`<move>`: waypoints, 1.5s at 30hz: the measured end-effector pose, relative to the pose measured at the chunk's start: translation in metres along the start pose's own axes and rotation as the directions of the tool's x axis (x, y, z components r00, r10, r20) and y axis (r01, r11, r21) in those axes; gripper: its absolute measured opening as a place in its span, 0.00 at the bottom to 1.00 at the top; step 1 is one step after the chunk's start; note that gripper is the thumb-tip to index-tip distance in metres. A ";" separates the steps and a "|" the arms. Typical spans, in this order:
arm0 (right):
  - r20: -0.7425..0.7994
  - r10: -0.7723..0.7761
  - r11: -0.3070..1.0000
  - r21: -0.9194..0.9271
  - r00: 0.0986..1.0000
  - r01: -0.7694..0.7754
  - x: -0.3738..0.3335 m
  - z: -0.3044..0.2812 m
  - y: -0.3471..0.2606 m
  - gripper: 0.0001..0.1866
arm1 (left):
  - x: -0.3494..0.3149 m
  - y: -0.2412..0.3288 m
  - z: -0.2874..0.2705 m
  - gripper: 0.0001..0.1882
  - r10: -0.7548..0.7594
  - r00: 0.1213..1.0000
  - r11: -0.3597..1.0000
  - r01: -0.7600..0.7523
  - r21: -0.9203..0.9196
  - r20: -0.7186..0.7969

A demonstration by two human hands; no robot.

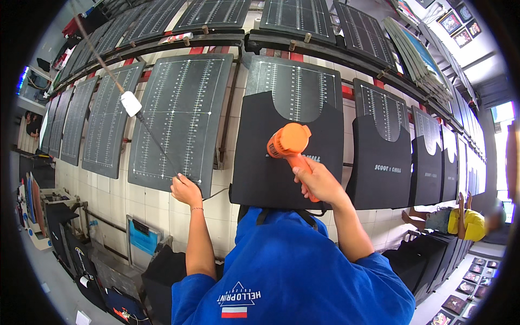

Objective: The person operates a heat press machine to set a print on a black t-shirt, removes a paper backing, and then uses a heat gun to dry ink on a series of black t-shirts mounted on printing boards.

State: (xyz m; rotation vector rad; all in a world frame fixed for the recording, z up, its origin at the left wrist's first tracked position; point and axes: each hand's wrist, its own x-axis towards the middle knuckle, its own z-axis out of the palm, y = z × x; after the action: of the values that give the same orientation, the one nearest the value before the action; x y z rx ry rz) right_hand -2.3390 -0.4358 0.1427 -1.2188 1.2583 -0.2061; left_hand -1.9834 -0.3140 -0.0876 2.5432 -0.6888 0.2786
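Note:
My right hand (320,181) is closed around the handle of an orange hair dryer (292,140). The dryer is above a black cut garment panel (257,157), which has a curved neckline and lies on a dark printing board (295,73). Part of the panel's pale print shows behind the dryer. To the left, my left hand (186,190) pinches a black cord (157,142) by the lower edge of a bare ruled board (176,111). That cord runs up to a white connector (130,103) on a line hanging from above.
More black panels with small pale prints (381,168) lie on boards to the right. A second row of ruled boards (298,19) stands beyond a dark metal rail (211,40). A person in a yellow top (474,225) is at the far right. Dark stacks (165,273) sit at lower left.

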 end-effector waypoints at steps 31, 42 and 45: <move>0.028 0.005 1.000 -0.008 1.000 -0.004 0.003 -0.002 0.005 0.18 | -0.001 0.001 0.002 0.18 0.008 0.999 1.000 -0.008 0.019 -0.044; 0.030 0.006 1.000 -0.028 1.000 -0.005 0.004 0.001 0.003 0.18 | -0.001 0.001 0.001 0.17 0.002 1.000 1.000 -0.003 -0.015 -0.029; 0.034 0.028 0.999 -0.023 0.999 -0.027 0.002 0.003 -0.002 0.18 | -0.001 0.005 -0.001 0.17 -0.002 1.000 1.000 0.002 -0.009 -0.010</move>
State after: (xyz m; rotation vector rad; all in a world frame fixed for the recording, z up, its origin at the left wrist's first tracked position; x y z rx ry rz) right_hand -2.3349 -0.4369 0.1426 -1.2185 1.2497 -0.1507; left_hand -1.9865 -0.3166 -0.0848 2.5321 -0.6817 0.2863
